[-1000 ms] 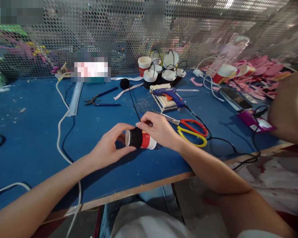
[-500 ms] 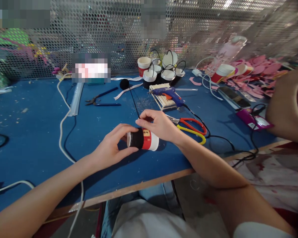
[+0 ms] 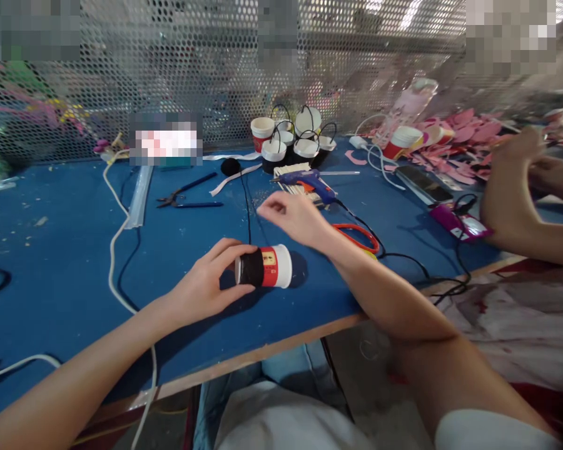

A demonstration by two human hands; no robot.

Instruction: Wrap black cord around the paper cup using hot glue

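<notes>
A paper cup (image 3: 276, 266), white and red, lies on its side above the table front, with black yarn (image 3: 251, 269) wound around its base end. My left hand (image 3: 211, 275) grips the wrapped end between thumb and fingers. From the cup a yarn strand runs back to a small black yarn ball (image 3: 230, 166). My right hand (image 3: 293, 215) hovers behind and right of the cup, apart from it, with fingers curled together. Nothing shows between those fingers, and the strand passes to their left. Beyond that hand lies a blue glue gun (image 3: 309, 181) on a stack of sticks.
Pliers (image 3: 187, 195) lie to the left on the blue table, and scissors (image 3: 356, 234) sit partly hidden by my right forearm. Several black-wrapped cups (image 3: 304, 149) with handles stand at the back. A white cable (image 3: 114, 250) crosses the left side. A co-worker's arm (image 3: 511, 187) rests at right.
My right hand has let go of the yarn strand and lifted slightly away from the cup. The strand now hangs looser. My left hand still holds the cup; the view has shifted slightly.
</notes>
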